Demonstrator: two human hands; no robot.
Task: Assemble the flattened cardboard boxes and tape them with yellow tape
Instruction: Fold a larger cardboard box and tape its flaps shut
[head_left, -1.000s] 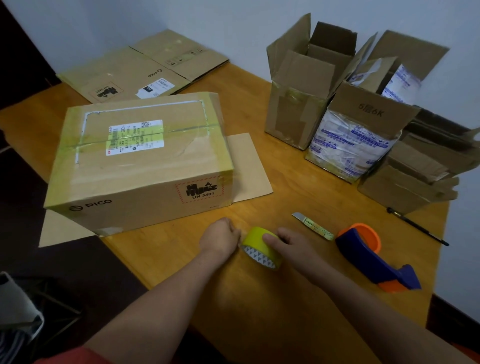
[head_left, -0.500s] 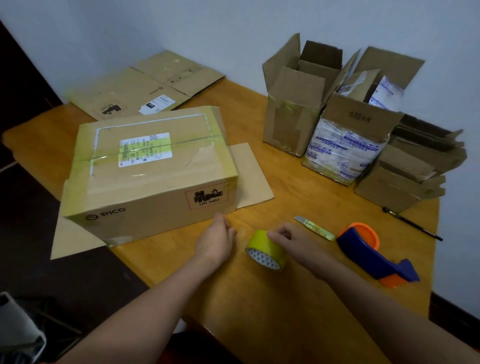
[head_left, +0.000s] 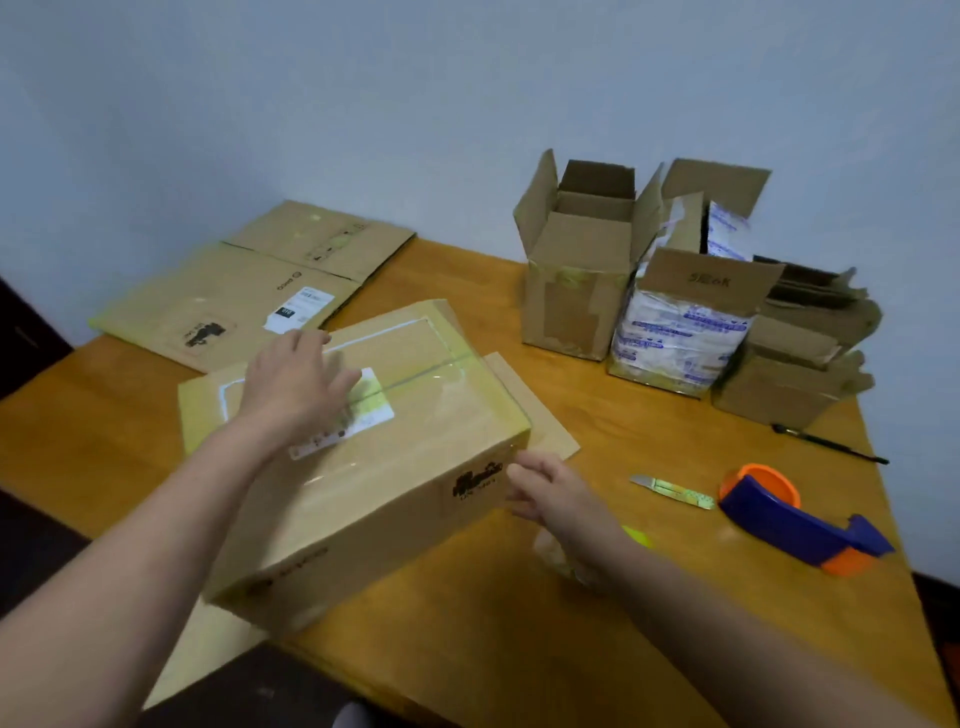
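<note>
Shifting the taped box aside looked like the step we were on, so here's what we figured would work best. Our left hand lay flat on the lid, fingers straight and spread, gripping nothing, just pressing down. Our right hand sat at the box's near right corner, fingers loose and apart, holding nothing. It was too blurry to say if it actually touched the cardboard.

The box stood on a loose cardboard sheet near the front edge of the table, so we reckoned a push from the top alone would drag the sheet along. Better to plant the right hand on the side wall and turn or lift with both.

The yellow tape only peeked out beside our right forearm, near the cutter and dispenser, so swinging wide of those seemed smart. The flattened boxes lay at the back left.
</note>
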